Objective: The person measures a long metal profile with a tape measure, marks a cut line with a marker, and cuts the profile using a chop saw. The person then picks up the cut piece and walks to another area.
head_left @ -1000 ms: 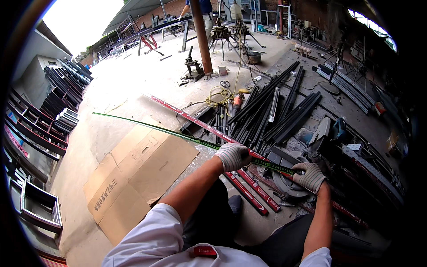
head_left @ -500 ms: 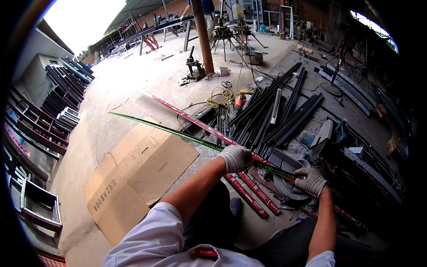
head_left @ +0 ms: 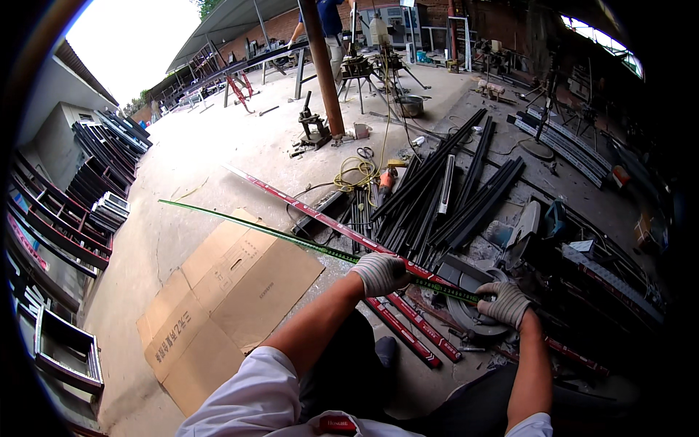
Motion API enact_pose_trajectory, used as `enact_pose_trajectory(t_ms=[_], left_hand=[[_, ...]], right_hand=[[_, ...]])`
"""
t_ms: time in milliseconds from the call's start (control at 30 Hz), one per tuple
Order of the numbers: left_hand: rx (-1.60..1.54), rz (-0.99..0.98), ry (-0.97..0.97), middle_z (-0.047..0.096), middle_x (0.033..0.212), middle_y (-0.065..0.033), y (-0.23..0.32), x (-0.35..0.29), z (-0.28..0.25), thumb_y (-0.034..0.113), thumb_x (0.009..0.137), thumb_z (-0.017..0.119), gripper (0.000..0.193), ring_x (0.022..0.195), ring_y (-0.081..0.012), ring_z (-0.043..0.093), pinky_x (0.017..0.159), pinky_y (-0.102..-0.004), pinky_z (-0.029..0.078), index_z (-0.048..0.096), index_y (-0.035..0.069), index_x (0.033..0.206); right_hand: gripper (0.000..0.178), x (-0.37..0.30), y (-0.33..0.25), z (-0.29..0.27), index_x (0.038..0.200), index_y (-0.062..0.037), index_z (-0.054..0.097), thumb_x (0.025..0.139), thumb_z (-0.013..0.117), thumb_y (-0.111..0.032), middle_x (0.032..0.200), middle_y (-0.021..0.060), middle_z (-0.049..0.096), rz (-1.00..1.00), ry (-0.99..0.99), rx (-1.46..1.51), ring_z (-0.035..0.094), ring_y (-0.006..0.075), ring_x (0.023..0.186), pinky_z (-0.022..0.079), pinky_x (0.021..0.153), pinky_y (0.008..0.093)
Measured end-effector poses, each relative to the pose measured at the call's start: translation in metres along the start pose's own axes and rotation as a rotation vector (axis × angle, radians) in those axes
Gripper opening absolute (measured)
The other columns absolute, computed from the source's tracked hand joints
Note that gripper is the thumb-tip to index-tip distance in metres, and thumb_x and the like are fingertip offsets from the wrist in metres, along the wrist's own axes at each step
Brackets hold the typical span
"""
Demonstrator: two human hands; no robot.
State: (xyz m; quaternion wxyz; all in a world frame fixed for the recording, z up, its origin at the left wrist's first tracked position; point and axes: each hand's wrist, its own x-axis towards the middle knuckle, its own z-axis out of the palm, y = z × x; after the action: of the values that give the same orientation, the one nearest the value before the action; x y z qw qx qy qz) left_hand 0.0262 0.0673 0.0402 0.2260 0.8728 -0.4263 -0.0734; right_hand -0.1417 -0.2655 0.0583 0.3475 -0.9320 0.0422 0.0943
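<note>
Holding a long thin green strip (head_left: 291, 240) level above the floor, I have both gloved hands closed around its near end. My left hand (head_left: 378, 273) is wrapped around it a little way up, and my right hand (head_left: 504, 303) grips the very end, just over a round grey disc-shaped tool (head_left: 470, 309). The strip runs from my right hand up and away to the left, its far tip hanging over the bare concrete floor (head_left: 218, 146) beyond a flattened cardboard sheet (head_left: 226, 298).

Under the strip lie several red bars (head_left: 408, 324), one long one (head_left: 306, 207) stretching out nearly parallel to it. A bundle of black metal profiles (head_left: 444, 197) is spread just past my hands, with a coil of yellow cord (head_left: 355, 173) near their far end.

I judge this to be the lifting and aligning stage: the strip is off the ground and carried at one end only. Any next move calls for a steady two-handed grip, since so long a piece will sag and swing at its free tip, and it must stay clear of the red bars below.
</note>
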Motion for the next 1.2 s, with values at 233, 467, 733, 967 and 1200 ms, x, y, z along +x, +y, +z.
enact_pose_trajectory(t_ms=[233, 467, 733, 967, 1200], left_hand=[[0.017, 0.004, 0.000, 0.072, 0.088, -0.0181, 0.000, -0.001, 0.000, 0.029, 0.094, 0.067, 0.024, 0.081, -0.0384, 0.070, 0.073, -0.0429, 0.056, 0.073, 0.007, 0.102], [0.010, -0.004, 0.004, 0.071, 0.086, -0.0176, -0.003, -0.001, 0.005, 0.029, 0.094, 0.068, 0.023, 0.079, -0.0384, 0.069, 0.071, -0.0430, 0.056, 0.073, 0.008, 0.103], [-0.039, -0.004, 0.013, 0.071, 0.088, -0.0200, 0.006, -0.006, 0.002, 0.034, 0.094, 0.066, 0.031, 0.080, -0.0402, 0.069, 0.073, -0.0441, 0.056, 0.073, 0.006, 0.105], [-0.027, 0.002, 0.007, 0.070, 0.085, -0.0191, 0.000, -0.002, 0.007, 0.032, 0.093, 0.067, 0.027, 0.080, -0.0400, 0.068, 0.072, -0.0437, 0.055, 0.071, 0.006, 0.098], [0.032, -0.014, -0.013, 0.070, 0.084, -0.0188, 0.001, -0.003, 0.000, 0.034, 0.094, 0.067, 0.029, 0.078, -0.0389, 0.069, 0.071, -0.0446, 0.055, 0.073, 0.007, 0.099]], right_hand=[[0.051, -0.006, -0.013, -0.003, 0.120, -0.0084, 0.076, 0.076, 0.072, -0.034, 0.110, 0.0199, 0.076, 0.005, -0.010, 0.003, 0.072, 0.0327, 0.106, 0.054, 0.097, 0.0387], [0.052, -0.005, -0.007, -0.001, 0.119, -0.0071, 0.076, 0.076, 0.071, -0.035, 0.111, 0.0201, 0.076, -0.020, -0.007, -0.001, 0.072, 0.0321, 0.107, 0.054, 0.097, 0.0389], [0.050, -0.010, -0.004, 0.002, 0.117, -0.0066, 0.076, 0.076, 0.074, -0.036, 0.102, 0.0196, 0.077, -0.038, 0.016, -0.007, 0.074, 0.0305, 0.098, 0.056, 0.091, 0.0365], [0.052, -0.008, -0.004, 0.000, 0.117, -0.0056, 0.076, 0.075, 0.073, -0.035, 0.107, 0.0199, 0.076, -0.027, 0.018, -0.018, 0.073, 0.0325, 0.104, 0.055, 0.097, 0.0368], [0.050, -0.003, -0.001, 0.004, 0.115, -0.0053, 0.077, 0.074, 0.073, -0.035, 0.108, 0.0202, 0.076, -0.013, 0.007, -0.033, 0.073, 0.0310, 0.104, 0.056, 0.095, 0.0376]])
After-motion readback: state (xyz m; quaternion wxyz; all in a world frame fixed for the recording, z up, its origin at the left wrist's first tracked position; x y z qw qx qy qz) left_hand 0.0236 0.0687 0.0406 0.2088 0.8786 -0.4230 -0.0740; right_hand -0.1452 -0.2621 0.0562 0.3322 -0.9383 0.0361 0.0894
